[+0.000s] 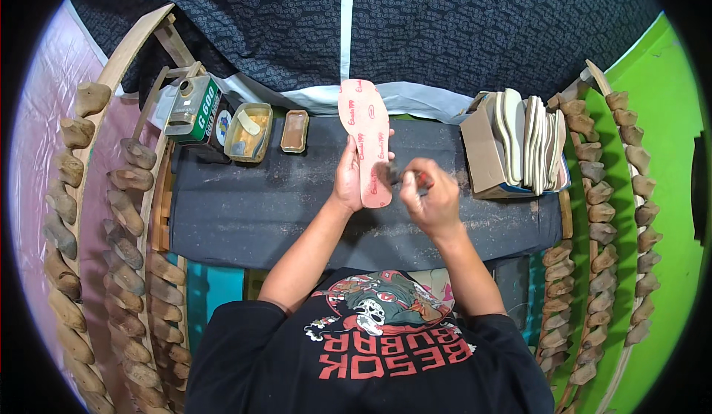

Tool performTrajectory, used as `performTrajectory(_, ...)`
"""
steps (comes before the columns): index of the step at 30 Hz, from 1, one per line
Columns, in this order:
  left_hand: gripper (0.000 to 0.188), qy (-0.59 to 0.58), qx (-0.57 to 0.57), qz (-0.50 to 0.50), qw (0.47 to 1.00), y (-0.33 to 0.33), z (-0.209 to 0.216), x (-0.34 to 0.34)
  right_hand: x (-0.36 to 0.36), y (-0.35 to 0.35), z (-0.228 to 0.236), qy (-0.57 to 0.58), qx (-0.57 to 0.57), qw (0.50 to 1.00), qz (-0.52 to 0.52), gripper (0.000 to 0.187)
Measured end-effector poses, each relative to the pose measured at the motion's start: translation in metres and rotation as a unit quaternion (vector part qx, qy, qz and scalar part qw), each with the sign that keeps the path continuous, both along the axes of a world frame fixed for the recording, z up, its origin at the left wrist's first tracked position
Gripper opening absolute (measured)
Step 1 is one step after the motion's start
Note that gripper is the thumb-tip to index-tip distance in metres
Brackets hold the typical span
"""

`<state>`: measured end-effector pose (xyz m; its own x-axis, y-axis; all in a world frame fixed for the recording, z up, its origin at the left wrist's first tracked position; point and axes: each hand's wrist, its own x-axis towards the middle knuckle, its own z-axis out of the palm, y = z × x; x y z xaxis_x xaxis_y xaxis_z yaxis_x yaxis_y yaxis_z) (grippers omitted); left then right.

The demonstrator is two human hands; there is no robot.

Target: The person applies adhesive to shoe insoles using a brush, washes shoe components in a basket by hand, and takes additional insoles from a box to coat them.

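My left hand point(347, 180) grips a pink insole board point(363, 136) with red print, its wide end pointing away from me. Fingertips show past its right edge, and the board is raised above the dark table. In my closed right hand point(434, 199) is a short tool with a dark head point(387, 172) and a reddish handle point(423, 180). The tool's head is at the board's lower right edge, blurred by motion. Whether it is a brush or something else, and whether it touches the board, I cannot tell.
A dark-covered table point(297, 225) lies beneath my hands. At the left stand a green-and-white can point(194, 110), a yellowish tub point(248, 134) and a small brown container point(294, 131). To the right, a cardboard box point(482, 151) holds pale insoles point(530, 143). Wooden shoe lasts point(122, 214) line racks on both sides.
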<state>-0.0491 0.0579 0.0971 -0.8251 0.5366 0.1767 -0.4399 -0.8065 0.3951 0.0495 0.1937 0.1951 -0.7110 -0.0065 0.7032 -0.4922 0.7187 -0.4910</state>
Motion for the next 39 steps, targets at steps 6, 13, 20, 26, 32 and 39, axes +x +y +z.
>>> performTrajectory(6, 0.063, 0.003, -0.012, -0.010, 1.000, 0.003, -0.001, -0.001, 0.009, -0.002, -0.005, -0.006, 0.005, 1.000, 0.022, 0.012)
performTrajectory(13, 0.065, -0.010, -0.004, -0.013, 1.000, 0.004, -0.004, 0.000, 0.006, 0.007, -0.003, 0.025, 0.031, 0.999, -0.022, 0.012)
performTrajectory(20, 0.065, 0.007, -0.042, 0.001, 0.999, 0.004, -0.003, -0.004, 0.016, -0.002, -0.005, -0.013, -0.005, 1.000, 0.019, 0.012)
performTrajectory(26, 0.063, -0.008, -0.006, 0.005, 1.000, 0.003, -0.003, -0.002, 0.015, 0.005, -0.004, 0.016, 0.010, 1.000, 0.003, 0.012)
performTrajectory(32, 0.063, 0.003, -0.022, 0.007, 1.000, 0.002, -0.001, -0.003, 0.023, -0.002, -0.010, 0.018, 0.017, 0.999, 0.045, 0.014)
performTrajectory(39, 0.064, -0.005, 0.014, 0.003, 1.000, 0.005, 0.001, -0.002, 0.025, 0.005, -0.006, 0.036, 0.031, 0.999, 0.024, 0.015)
